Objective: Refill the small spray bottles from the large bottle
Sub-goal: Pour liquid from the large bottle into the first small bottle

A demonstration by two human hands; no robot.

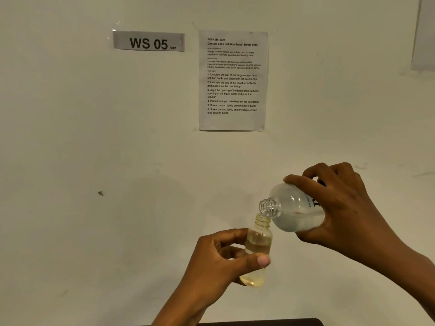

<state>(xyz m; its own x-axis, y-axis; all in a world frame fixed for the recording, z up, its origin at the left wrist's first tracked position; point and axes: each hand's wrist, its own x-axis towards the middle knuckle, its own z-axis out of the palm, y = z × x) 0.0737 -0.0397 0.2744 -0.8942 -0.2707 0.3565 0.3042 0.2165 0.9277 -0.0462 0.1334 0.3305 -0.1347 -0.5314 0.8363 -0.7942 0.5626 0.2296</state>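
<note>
1. Closest to the lens, the left grip (221, 260) pinches the small spray bottle (257, 241), thumb across the front and fingers curled behind. The bottle is held roughly upright in the air, low and right of centre, with its cap off.
2. Just above it, the right grip (341, 208) is wrapped round the body of the large bottle (294, 208), thumb on top and fingers underneath. That bottle is tipped neck-down to the left, also uncapped. Its mouth sits right over the small bottle's mouth, touching it or nearly so.
3. Clear liquid lies along the lower side of the large bottle. The small bottle is yellow-tinted and seems partly filled, though I cannot read the exact level or make out a stream.
4. Judged from this, both caps are off and the pour is in hand, so the refill of this one bottle looks about midway.
5. What is left, I judge: top it up, right the large bottle and set it down, then screw on both caps. Neither cap is in view, nor any other small bottle.
6. Behind the hands, the wall (94, 137) carries a "WS 05" sign (148, 42) and a printed instruction sheet (233, 81). A dark strip (259, 322) at the bottom edge may be the bench.
</note>
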